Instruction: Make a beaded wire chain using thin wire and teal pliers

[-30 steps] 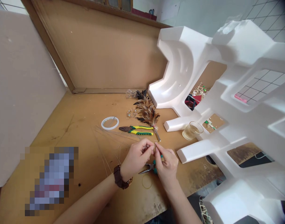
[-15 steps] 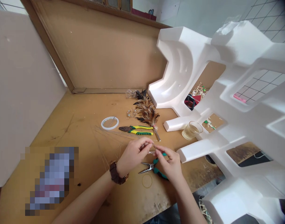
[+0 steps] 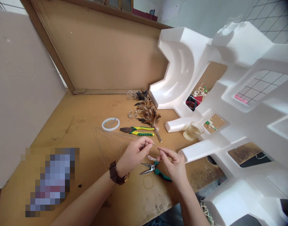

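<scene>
Above the front part of the table, my left hand (image 3: pixel 134 155) pinches the end of a thin wire between thumb and fingertips. Close beside it, my right hand (image 3: pixel 173 163) is closed on the wire too, its thumb and forefinger pressed together. A short strand of clear beads (image 3: pixel 151 158) hangs in a curve between the two hands. Directly below lie long-nose pliers (image 3: pixel 150 168) with teal handles, jaws apart and pointing left. A thin yellowish ring (image 3: pixel 148 182) rests on the table in front of them. Exactly how the wire runs through my fingers is too fine to see.
Behind my hands are yellow-green pliers (image 3: pixel 136 131), a white ring-shaped roll (image 3: pixel 110 124), loose wires and a feather bundle (image 3: pixel 148 110). A glass of liquid (image 3: pixel 193 131) stands within the large white foam piece (image 3: pixel 205 147) on the right. A cardboard panel (image 3: pixel 106 50) closes the back.
My hands have drawn slightly apart, the right one moving a little right. More of the bead strand shows below the fingers, and the long-nose pliers are less covered.
</scene>
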Available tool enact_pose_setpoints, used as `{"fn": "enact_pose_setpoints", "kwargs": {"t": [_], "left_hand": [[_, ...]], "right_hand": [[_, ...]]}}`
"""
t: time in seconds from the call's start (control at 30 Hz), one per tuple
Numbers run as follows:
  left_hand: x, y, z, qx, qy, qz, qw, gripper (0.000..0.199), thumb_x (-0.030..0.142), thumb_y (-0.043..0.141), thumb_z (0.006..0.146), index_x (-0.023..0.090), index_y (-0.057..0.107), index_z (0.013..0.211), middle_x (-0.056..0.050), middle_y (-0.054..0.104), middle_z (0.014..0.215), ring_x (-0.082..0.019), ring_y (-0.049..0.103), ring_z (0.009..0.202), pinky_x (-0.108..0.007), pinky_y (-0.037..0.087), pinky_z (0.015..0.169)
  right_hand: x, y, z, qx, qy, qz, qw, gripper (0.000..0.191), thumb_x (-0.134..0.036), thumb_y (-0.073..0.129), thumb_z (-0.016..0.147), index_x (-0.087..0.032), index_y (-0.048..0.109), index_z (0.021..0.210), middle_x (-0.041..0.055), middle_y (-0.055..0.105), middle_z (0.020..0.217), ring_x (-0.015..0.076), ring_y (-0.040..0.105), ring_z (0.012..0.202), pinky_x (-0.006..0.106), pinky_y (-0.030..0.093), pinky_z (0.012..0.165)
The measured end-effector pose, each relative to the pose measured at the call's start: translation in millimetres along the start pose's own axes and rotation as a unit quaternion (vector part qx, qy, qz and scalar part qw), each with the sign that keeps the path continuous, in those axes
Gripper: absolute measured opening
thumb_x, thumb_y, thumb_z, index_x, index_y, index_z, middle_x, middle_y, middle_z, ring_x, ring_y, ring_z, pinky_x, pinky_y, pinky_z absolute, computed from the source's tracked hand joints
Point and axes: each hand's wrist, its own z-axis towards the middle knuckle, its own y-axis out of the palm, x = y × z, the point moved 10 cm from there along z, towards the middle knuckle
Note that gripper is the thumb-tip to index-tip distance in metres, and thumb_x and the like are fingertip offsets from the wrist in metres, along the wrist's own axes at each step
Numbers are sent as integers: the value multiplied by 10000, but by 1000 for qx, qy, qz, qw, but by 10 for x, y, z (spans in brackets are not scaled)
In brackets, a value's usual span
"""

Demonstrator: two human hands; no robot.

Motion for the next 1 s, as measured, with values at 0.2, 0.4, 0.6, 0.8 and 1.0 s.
{"fn": "enact_pose_setpoints", "kwargs": {"t": [0.2,0.4,0.6,0.8,1.0], "left_hand": [[-52,21,5,-4,-40,-25,999,146,299,489,802,162,541,803,35,481,590,-90,450,538,-204,390,513],[-38,119,16,-48,-63,-40,996,185,331,514,771,149,548,771,32,483,570,-88,452,526,-205,376,505],[1,149,-16,-80,-51,-18,995,185,327,511,782,147,553,776,39,474,576,-78,429,511,-192,357,486],[13,181,-29,-117,-43,-28,992,166,304,512,794,143,555,799,34,501,556,-87,464,519,-207,384,522],[30,151,-25,-120,-55,-38,990,168,308,531,782,144,550,751,31,517,542,-92,471,520,-217,379,535]], "right_hand": [[112,14,-4,8,50,36,998,209,-320,551,792,-183,679,884,18,663,600,147,612,517,240,503,491],[112,134,2,-51,40,72,995,231,-338,541,806,-162,665,888,2,625,534,115,560,456,227,477,474],[82,131,-21,-54,57,144,986,235,-372,513,828,-166,625,847,-23,585,478,107,549,448,223,466,497],[66,127,-2,-67,93,176,978,252,-398,542,803,-152,597,788,-1,630,558,44,394,346,177,333,371],[47,100,49,-72,106,210,969,257,-377,586,778,-179,513,631,-39,548,435,93,500,433,226,444,504]]}}
